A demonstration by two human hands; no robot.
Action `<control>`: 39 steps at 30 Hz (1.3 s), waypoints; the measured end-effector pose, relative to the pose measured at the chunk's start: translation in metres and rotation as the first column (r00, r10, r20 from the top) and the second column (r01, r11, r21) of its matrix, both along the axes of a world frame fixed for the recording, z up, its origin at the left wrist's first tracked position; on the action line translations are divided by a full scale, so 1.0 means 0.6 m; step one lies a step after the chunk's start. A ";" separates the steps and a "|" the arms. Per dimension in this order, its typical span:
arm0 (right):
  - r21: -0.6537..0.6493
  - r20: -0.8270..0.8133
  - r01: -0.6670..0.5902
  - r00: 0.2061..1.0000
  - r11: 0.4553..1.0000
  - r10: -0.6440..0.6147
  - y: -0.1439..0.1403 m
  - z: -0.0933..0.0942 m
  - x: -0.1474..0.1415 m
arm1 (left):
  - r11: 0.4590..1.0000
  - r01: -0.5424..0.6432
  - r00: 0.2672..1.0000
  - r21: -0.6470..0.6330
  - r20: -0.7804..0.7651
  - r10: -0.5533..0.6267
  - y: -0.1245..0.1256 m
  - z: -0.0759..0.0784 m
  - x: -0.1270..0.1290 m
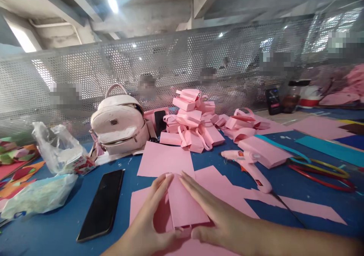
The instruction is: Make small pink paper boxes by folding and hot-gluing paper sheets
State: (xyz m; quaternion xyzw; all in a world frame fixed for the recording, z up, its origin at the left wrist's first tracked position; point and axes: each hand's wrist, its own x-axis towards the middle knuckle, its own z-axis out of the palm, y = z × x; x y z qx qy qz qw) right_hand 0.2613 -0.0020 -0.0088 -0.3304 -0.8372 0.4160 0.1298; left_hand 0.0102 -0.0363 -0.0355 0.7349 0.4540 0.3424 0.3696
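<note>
A folded pink paper piece lies on pink sheets at the near edge of the blue table. My left hand presses its left side, fingers stretched along the fold and thumb tucked under the lower edge. My right hand lies flat along its right side, fingertips at the top corner, thumb at the bottom edge. Both hands pinch the paper between them.
A black phone lies left of my hands. A pink glue gun lies to the right with its cord. A heap of finished pink paper bags, a pale backpack, plastic bags and coloured strips stand further back before a perforated metal screen.
</note>
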 end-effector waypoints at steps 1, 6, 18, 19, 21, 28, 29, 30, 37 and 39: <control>0.017 0.016 -0.005 1.000 1.000 0.005 -0.002 0.003 0.000 | 1.000 0.000 1.000 0.023 -0.018 0.001 -0.001 -0.002 0.000; 0.062 0.086 -0.022 0.996 0.998 0.017 -0.011 0.013 -0.001 | 0.999 0.023 0.996 0.043 -0.092 -0.019 -0.005 -0.005 -0.001; 0.130 -0.067 0.037 0.997 0.991 -0.028 -0.017 0.005 -0.010 | 0.993 0.014 0.996 -0.116 -0.085 -0.024 -0.009 0.019 0.001; 0.161 -0.095 0.054 0.995 0.986 -0.039 -0.014 0.004 -0.010 | 0.991 0.047 0.996 -0.125 -0.073 -0.057 -0.008 0.023 0.000; 0.216 -0.126 0.067 0.991 0.974 -0.040 -0.007 0.004 -0.009 | 0.986 0.105 0.992 -0.126 -0.057 -0.113 -0.007 0.028 -0.004; 0.361 -0.185 0.073 0.983 0.930 -0.005 0.023 0.010 -0.003 | 0.994 0.087 0.996 -0.061 0.004 -0.087 -0.004 0.020 -0.015; 0.365 -0.194 0.075 0.981 0.928 -0.003 0.027 0.009 -0.002 | 0.995 0.082 0.996 -0.049 0.025 -0.081 -0.003 0.021 -0.015; 0.366 -0.202 0.079 0.979 0.927 -0.004 0.030 0.008 -0.002 | 0.996 0.074 0.996 -0.041 0.045 -0.072 -0.003 0.023 -0.014; 0.282 -0.316 0.105 0.949 0.954 -0.010 0.035 0.007 -0.002 | 0.999 0.000 0.983 -0.039 0.185 0.007 0.002 0.036 -0.009; 0.245 -0.332 0.107 0.943 0.963 -0.020 0.035 0.007 -0.001 | 0.998 -0.037 0.963 -0.044 0.265 0.047 0.002 0.032 -0.007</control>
